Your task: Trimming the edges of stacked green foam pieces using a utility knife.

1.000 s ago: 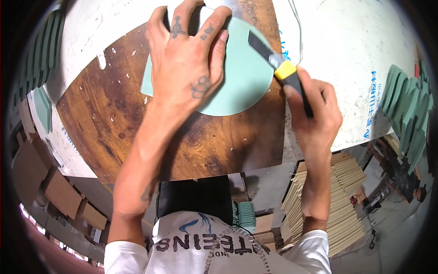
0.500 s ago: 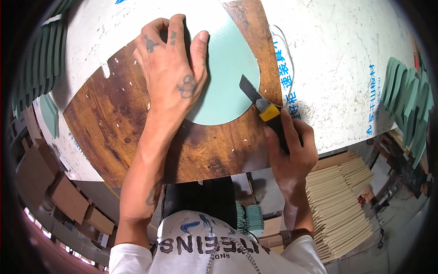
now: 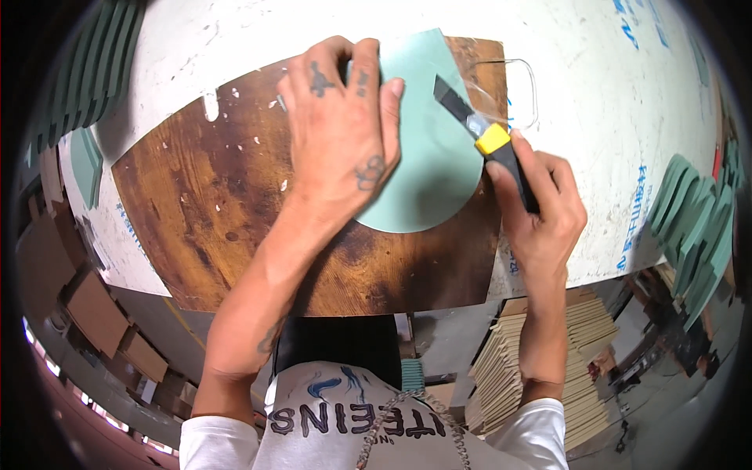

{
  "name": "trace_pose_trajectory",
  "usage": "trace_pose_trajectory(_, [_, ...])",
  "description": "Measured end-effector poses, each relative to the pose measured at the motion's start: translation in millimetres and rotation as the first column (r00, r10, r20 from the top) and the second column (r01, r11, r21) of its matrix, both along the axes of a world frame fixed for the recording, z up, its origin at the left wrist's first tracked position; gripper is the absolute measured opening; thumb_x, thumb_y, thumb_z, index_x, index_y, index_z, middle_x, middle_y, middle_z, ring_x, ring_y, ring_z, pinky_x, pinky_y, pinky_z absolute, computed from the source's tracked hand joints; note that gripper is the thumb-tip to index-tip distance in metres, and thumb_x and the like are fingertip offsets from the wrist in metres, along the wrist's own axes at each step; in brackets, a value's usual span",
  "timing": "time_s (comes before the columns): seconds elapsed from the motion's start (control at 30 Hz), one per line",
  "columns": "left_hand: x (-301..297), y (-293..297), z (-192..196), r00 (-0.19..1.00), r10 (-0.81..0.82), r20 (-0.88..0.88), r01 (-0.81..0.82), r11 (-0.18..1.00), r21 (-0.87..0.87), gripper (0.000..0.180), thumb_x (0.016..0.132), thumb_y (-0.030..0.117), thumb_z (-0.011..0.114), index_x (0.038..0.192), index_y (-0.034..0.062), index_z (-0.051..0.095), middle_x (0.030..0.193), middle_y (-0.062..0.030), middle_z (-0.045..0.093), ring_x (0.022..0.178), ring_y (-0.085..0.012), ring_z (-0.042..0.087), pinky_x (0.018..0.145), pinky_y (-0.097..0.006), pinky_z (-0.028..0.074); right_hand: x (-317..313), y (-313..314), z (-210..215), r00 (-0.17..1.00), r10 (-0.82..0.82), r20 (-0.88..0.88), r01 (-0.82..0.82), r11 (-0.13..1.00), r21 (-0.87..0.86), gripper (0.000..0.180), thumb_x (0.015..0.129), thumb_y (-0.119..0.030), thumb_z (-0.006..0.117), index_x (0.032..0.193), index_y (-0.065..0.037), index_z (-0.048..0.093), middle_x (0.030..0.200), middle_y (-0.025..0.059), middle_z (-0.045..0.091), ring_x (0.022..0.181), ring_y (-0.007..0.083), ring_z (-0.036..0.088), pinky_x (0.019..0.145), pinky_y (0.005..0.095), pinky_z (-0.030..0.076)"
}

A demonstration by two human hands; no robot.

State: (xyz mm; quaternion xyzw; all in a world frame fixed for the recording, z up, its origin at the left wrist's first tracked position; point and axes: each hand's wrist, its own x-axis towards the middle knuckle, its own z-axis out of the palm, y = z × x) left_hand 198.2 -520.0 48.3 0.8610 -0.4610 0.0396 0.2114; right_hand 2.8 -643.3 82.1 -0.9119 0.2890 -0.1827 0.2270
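A pale green panel [image 3: 427, 176] with a rounded near end lies on a dark brown wood-patterned board [image 3: 219, 204]. My left hand [image 3: 345, 125] rests on the panel's left side, thumb along its face and fingers bent at the far end; its left edge is hidden under that hand. In my right hand [image 3: 544, 200] is a utility knife [image 3: 493, 139] with a black handle and yellow collar. Its dark blade points far left over the panel; whether it touches cannot be made out. A thin pale strip [image 3: 535, 90] loops beside the knife.
The white worktable [image 3: 595, 117] carries small pale scraps on and around the board. Stacks of green panels stand at the far left [image 3: 86, 70] and right [image 3: 693, 227]. Below the table's right edge is a pile of cream-coloured slats [image 3: 540, 376].
The panel and my left hand have moved right over the board, and the panel's far end has come into view. The knife has shifted right and away from me. The whole view has shifted too.
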Motion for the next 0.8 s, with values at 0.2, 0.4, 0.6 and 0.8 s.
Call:
trace_pose_trajectory(0.2, [-0.4, -0.5, 10.3, 0.998, -0.009, -0.058, 0.006, 0.999, -0.042, 0.039, 0.099, 0.021, 0.062, 0.13, -0.0034, 0.06, 0.113, -0.0213, 0.057, 0.106, -0.032, 0.05, 0.089, -0.048, 0.041, 59.8, -44.1, -2.5, 0.993, 0.117, -0.014, -0.117, 0.991, -0.06, 0.038, 0.089, -0.031, 0.081, 0.117, -0.007, 0.078, 0.085, 0.0113, 0.071, 0.064, 0.0195, 0.068, 0.051, 0.0299, 0.054])
trace_pose_trajectory(0.4, [-1.9, -2.5, 10.0, 0.989, -0.024, -0.148, 0.018, 0.999, -0.041, 0.041, 0.098, 0.02, 0.063, 0.13, -0.0045, 0.06, 0.118, -0.0233, 0.056, 0.111, -0.0357, 0.05, 0.094, -0.052, 0.041, 90.3, -81.0, -1.8, 0.995, 0.086, 0.042, -0.079, 0.985, -0.153, 0.046, 0.092, -0.044, 0.076, 0.117, -0.005, 0.077, 0.085, 0.0112, 0.07, 0.067, 0.0204, 0.067, 0.057, 0.0363, 0.052])
trace_pose_trajectory(0.6, [-2.3, -3.4, 21.9, 0.994, -0.031, -0.109, 0.03, 0.999, -0.014, 0.041, 0.101, 0.026, 0.056, 0.139, 0.0117, 0.06, 0.123, -0.018, 0.056, 0.118, -0.0356, 0.048, 0.105, -0.053, 0.034, 33.6, 20.7, 27.3, 0.886, -0.418, -0.198, 0.456, 0.715, 0.529, 0.042, 0.09, -0.039, 0.081, 0.096, 0.0, 0.067, 0.086, 0.0109, 0.069, 0.078, 0.0189, 0.066, 0.068, 0.0361, 0.055])
trace_pose_trajectory(0.8, [-22.4, 1.8, 20.7, 0.974, 0.024, -0.224, -0.019, 1.0, 0.023, 0.049, 0.097, 0.034, 0.062, 0.139, 0.009, 0.059, 0.123, -0.023, 0.056, 0.121, -0.0395, 0.047, 0.108, -0.055, 0.031, -0.6, 142.6, 0.8, 0.806, -0.589, -0.063, 0.567, 0.736, 0.37, 0.022, 0.099, -0.017, 0.07, 0.104, 0.003, 0.061, 0.094, 0.0131, 0.068, 0.086, 0.0202, 0.067, 0.073, 0.0378, 0.056])
